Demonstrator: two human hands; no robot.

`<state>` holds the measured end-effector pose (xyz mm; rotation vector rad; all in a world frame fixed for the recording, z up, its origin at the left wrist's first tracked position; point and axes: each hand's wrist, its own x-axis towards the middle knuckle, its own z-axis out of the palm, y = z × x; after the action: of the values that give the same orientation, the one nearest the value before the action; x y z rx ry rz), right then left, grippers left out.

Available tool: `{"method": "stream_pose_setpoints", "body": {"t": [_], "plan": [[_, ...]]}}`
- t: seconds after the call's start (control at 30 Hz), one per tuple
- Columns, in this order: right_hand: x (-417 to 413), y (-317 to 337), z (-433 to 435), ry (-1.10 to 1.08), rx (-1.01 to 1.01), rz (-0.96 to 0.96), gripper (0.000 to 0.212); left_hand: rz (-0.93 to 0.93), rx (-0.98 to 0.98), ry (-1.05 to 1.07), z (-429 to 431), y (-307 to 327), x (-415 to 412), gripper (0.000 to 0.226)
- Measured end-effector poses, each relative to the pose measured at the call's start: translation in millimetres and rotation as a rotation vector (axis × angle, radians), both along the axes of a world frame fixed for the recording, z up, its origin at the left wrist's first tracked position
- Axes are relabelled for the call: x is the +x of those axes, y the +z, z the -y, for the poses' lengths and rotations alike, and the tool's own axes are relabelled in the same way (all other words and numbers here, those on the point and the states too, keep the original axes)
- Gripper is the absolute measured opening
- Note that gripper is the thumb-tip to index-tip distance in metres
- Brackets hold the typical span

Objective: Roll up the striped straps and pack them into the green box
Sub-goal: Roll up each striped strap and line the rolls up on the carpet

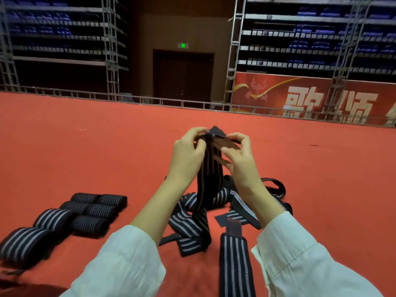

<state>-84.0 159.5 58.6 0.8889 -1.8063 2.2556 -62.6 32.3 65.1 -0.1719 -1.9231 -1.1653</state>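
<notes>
Head view: your left hand and right hand both pinch the top end of a black elastic strap with pale stripes, hanging to a loose heap of striped straps at 6 o'clock; rolled striped bundles lie at 8 o'clock on red carpet

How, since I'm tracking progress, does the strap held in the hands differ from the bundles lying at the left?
The held strap hangs long and unrolled; the rolled bundles are wound into short rolls. The held strap is lifted, pinched at its top end by the left hand and right hand; the rolled bundles lie untouched on the red floor. Both are dark with pale stripes.
</notes>
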Motion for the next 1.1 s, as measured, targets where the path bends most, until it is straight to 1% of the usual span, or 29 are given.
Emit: {"method": "stream_pose_setpoints", "body": {"t": [0.07, 0.13, 0.2, 0.23, 0.27, 0.3, 0.43, 0.57, 0.67, 0.7, 0.8, 0.87, 0.93, 1.1], "plan": [[3.1, 8.2, -1.2, -0.168, 0.064, -0.135, 0.035, -0.038, 0.028, -0.026, -1.4, 21.7, 7.5, 0.036], [8.3, 21.0, -6.5, -0.269, 0.076, -0.194, 0.04, -0.097, 0.023, -0.036, -4.5, 41.2, 14.8, 0.031], [14.6, 38.7, -13.0, -0.294, 0.065, -0.196, 0.045, -0.096, 0.032, -0.09, -9.4, 59.5, 24.6, 0.028], [18.1, 49.0, -16.0, -0.259, 0.036, -0.162, 0.047, -0.069, 0.036, -0.147, -12.8, 67.5, 30.0, 0.029], [22.9, 60.0, -18.7, -0.211, 0.007, -0.135, 0.047, -0.045, 0.033, -0.201, -16.2, 74.1, 35.7, 0.028], [27.2, 70.3, -21.6, -0.184, -0.013, -0.147, 0.043, -0.038, 0.018, -0.231, -19.0, 80.0, 41.2, 0.026], [51.2, 102.7, -37.2, -0.273, 0.023, -0.29, 0.019, -0.111, -0.049, -0.21, -27.6, 106.5, 65.5, 0.019], [76.7, 125.5, -45.8, -0.281, 0.017, -0.362, 0.015, -0.195, -0.178, -0.118, -35.8, 135.5, 93.7, 0.008], [85.0, 132.6, -47.1, -0.286, 0.006, -0.351, 0.018, -0.208, -0.216, -0.127, -36.8, 141.1, 100.0, 0.007], [86.3, 131.3, -47.3, -0.283, 0.012, -0.341, 0.017, -0.197, -0.214, -0.128, -36.0, 138.8, 99.9, 0.007], [87.7, 120.3, -46.2, -0.27, 0.037, -0.306, 0.008, -0.148, -0.19, -0.146, -31.4, 126.1, 94.0, 0.006], [88.4, 115.7, -47.5, -0.268, 0.04, -0.285, 0.007, -0.108, -0.155, -0.198, -29.4, 119.7, 91.3, 0.012], [90.7, 118.7, -51.2, -0.263, 0.033, -0.277, 0.007, -0.081, -0.105, -0.27, -31.3, 119.2, 91.5, 0.012], [103.3, 146.7, -62.4, -0.228, -0.023, -0.304, 0.008, -0.149, 0.032, -0.423, -45.1, 138.3, 100.3, 0.015]]}}
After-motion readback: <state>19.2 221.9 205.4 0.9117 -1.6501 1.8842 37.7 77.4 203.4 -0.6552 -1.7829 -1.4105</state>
